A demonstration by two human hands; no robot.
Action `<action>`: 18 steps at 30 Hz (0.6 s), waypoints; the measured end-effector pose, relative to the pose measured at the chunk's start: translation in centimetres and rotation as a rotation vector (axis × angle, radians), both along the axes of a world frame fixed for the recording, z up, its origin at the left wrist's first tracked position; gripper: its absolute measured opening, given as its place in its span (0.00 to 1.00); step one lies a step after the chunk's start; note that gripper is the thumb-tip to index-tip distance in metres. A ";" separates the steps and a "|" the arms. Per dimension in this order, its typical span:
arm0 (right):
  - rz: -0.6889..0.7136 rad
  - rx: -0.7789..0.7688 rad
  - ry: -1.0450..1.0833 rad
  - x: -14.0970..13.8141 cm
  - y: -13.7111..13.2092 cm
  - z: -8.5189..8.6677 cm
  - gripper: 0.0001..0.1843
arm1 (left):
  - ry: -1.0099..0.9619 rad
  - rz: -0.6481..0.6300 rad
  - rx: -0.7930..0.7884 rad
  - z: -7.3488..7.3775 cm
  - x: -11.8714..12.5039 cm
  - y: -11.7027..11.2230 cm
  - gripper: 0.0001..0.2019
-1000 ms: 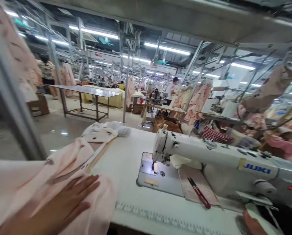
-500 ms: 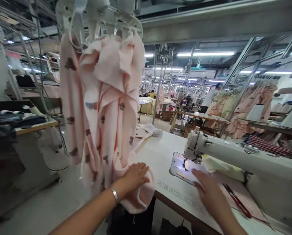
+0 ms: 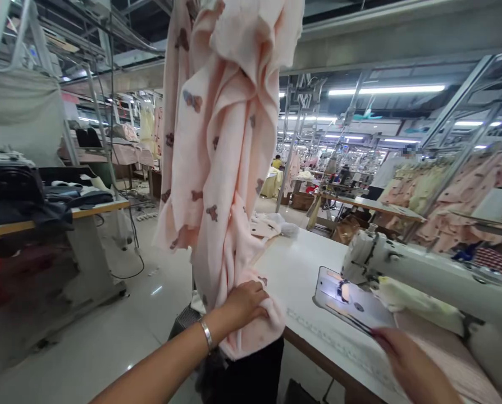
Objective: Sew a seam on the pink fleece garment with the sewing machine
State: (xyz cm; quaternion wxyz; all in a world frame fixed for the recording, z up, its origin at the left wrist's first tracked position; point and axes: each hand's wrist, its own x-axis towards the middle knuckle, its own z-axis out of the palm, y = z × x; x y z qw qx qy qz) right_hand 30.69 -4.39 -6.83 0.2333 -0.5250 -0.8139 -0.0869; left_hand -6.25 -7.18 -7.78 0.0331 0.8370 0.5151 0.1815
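A pale pink garment (image 3: 223, 140) printed with small bears hangs from overhead, its lower end bunched at the near left corner of the white sewing table (image 3: 295, 269). My left hand (image 3: 245, 303), a silver bangle on its wrist, grips that bunched lower end. My right hand (image 3: 406, 365) hovers flat over the table's front edge, just in front of the lit needle plate (image 3: 347, 297) of the white sewing machine (image 3: 423, 275), and holds nothing.
A small heap of white spotted fabric (image 3: 272, 224) lies at the table's far end. Another workbench (image 3: 40, 216) with dark cloth stands at left across a bare floor aisle. Racks of pink garments (image 3: 457, 191) hang at right. A person (image 3: 386, 171) works in the background.
The view swung left and up from the table to the hanging garment. My left hand went from lying flat on the pink cloth to gripping it. My right hand drew back toward the table's front edge.
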 end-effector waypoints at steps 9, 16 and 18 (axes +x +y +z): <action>0.004 -0.196 -0.192 -12.3 0.1 0.4 0.18 | 0.037 0.001 -0.008 1.4 0.5 -0.9 0.07; -0.097 -0.174 -0.145 -10.5 -0.4 0.0 0.19 | 0.068 -0.014 0.020 3.6 0.0 -3.4 0.21; -0.132 -0.124 -0.129 -8.4 -1.2 -0.3 0.25 | -0.018 -0.049 0.137 5.4 0.7 -5.2 0.23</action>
